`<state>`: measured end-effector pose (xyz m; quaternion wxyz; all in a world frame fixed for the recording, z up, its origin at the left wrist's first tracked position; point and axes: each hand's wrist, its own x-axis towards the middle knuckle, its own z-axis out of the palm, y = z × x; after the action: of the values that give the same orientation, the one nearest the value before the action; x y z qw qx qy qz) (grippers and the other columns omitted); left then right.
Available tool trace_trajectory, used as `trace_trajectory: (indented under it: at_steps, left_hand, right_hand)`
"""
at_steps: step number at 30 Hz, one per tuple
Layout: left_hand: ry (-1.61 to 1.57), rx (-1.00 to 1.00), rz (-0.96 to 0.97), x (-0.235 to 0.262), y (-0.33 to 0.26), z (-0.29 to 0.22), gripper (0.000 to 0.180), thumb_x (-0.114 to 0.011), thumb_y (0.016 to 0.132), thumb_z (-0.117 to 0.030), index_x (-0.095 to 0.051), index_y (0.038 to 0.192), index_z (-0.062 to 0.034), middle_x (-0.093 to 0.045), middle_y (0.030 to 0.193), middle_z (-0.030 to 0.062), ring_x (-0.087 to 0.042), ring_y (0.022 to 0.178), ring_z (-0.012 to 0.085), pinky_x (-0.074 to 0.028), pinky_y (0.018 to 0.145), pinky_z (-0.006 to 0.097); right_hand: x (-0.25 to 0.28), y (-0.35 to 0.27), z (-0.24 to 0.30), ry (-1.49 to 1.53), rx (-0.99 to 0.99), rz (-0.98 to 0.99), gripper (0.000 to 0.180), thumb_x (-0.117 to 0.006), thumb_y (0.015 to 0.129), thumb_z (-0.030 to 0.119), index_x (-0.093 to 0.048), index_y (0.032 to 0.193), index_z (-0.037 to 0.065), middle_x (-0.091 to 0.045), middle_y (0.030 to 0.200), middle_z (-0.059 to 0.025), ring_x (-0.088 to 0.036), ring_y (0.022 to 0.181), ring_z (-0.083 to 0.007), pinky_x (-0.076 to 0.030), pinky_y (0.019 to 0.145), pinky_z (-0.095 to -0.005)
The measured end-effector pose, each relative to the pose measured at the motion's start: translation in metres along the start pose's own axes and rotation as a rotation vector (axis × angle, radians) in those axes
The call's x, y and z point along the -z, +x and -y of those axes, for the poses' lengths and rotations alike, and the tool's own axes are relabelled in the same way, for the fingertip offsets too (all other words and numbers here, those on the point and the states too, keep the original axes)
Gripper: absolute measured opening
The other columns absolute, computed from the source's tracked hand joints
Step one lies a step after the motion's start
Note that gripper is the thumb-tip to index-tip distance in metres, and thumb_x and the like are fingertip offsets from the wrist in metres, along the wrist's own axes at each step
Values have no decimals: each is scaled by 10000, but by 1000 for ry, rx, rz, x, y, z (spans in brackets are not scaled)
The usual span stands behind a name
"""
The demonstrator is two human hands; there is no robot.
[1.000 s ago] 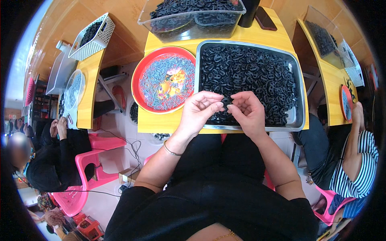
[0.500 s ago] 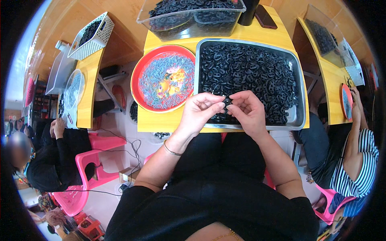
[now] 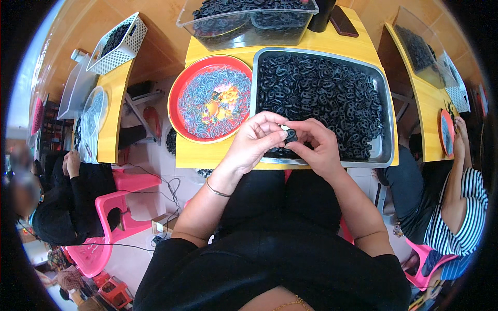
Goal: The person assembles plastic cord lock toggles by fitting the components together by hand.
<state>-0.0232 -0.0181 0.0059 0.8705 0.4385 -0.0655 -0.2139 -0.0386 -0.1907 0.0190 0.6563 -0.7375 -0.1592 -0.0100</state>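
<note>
Over the near left part of the steel tray [image 3: 390, 150], my two hands meet at the fingertips. Between them is a small black plastic piece [image 3: 291, 136] with a rounded face. My left hand [image 3: 254, 141] pinches it from the left with thumb and fingers, and a small pale spot shows at those fingertips. From the other side, the thumb and index finger of my right hand [image 3: 320, 145] close on the same piece. Many loose black two-holed pieces [image 3: 327, 96] fill the tray. Left of it, a red round tray [image 3: 174, 106] holds small thin silvery spring-like parts [image 3: 199, 93].
A clear plastic bin [image 3: 249, 33] of black pieces stands at the back of the yellow table [image 3: 215, 158]. Behind the tray are a dark cylinder [image 3: 320, 18] and a phone-like dark slab [image 3: 343, 22]. Other people work at tables on both sides; a pink chair [image 3: 106, 207] stands left.
The black piece has turned between my fingertips and shows more of its face. My left fingers have lifted slightly, and a pale spot now shows beside them.
</note>
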Motion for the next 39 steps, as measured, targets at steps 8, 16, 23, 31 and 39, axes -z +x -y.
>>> trace_trajectory:
  at_steps: [8, 16, 23, 31, 39]
  left_hand:
    - [-17, 125, 73, 2, -1, -6, 326, -609, 791, 5, -436, 1061, -53, -595, 781, 41, -568, 696, 87, -458, 637, 199]
    - [37, 146, 93, 4, -2, -6, 324, -611, 790, 6, -429, 1051, -56, -594, 777, 49, -571, 698, 94, -462, 641, 206]
    - [33, 148, 98, 6, -4, -15, 343, -613, 791, 1, -423, 1073, -50, -593, 775, 47, -571, 702, 88, -466, 648, 203]
    - [36, 135, 120, 5, -1, -19, 343, -614, 791, 0, -438, 1082, -43, -596, 781, 43, -579, 710, 90, -472, 651, 199]
    - [514, -377, -121, 0, 50, -105, 169, -606, 783, -22, -550, 942, -34, -594, 784, 27, -575, 716, 104, -470, 656, 215]
  right_hand:
    - [4, -3, -7, -41, -9, 117, 272, -723, 671, 47, -621, 922, 29, -520, 774, -16, -480, 608, -50, -368, 512, -177]
    - [5, -3, -5, -71, -24, 130, 220, -723, 675, 48, -627, 871, 21, -532, 780, -20, -494, 615, -51, -387, 524, -177]
    - [3, -2, -4, 53, -35, 137, 267, -709, 680, 0, -635, 936, 23, -533, 784, -21, -511, 640, -56, -416, 561, -176]
    - [5, -4, -7, 54, -3, 130, 307, -691, 681, -39, -614, 974, 6, -543, 831, -35, -552, 709, -73, -444, 603, -184]
    - [-1, -5, -3, 180, -27, 2, 430, -669, 719, -5, -516, 1121, 14, -580, 774, -32, -563, 682, -71, -455, 606, -195]
